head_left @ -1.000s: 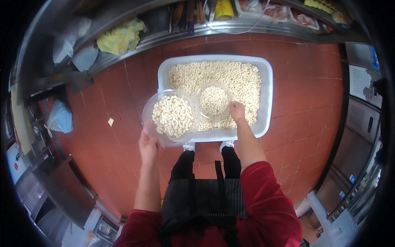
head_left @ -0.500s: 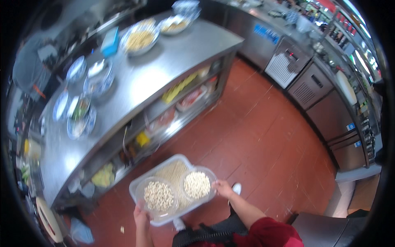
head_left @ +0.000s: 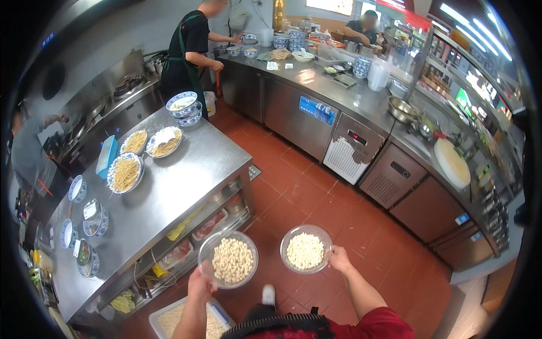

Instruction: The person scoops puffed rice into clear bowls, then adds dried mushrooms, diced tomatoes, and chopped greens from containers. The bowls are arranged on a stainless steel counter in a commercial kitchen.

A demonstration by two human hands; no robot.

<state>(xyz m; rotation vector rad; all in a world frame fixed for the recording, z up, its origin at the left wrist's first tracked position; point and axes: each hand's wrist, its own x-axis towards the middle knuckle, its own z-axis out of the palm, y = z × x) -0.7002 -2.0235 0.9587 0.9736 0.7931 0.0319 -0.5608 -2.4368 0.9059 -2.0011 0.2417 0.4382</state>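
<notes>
My left hand (head_left: 201,284) grips the rim of a clear round bowl (head_left: 205,247) holding tan, rounded pieces (head_left: 232,261). In my right hand (head_left: 340,260) is a second clear bowl (head_left: 284,251), with small whitish pieces (head_left: 305,251) in it. The kind of food cannot be made out. Both bowls hang above the red floor, apart from each other. Below my left forearm, a white tub (head_left: 221,314) of pale, grain-like food (head_left: 186,323) sits low down, partly hidden by the arm.
A steel worktable (head_left: 186,164) on my left carries plates of noodles (head_left: 123,174) and several patterned bowls. A steel counter (head_left: 316,85) with fridge doors runs along the far and right sides. One person (head_left: 189,56) stands at its far left, another (head_left: 364,31) behind it.
Both bowls have left the top of the tub and moved forward, further apart, in my hands. The tub now shows at the lower left. My view has lifted and turned toward the far counter.
</notes>
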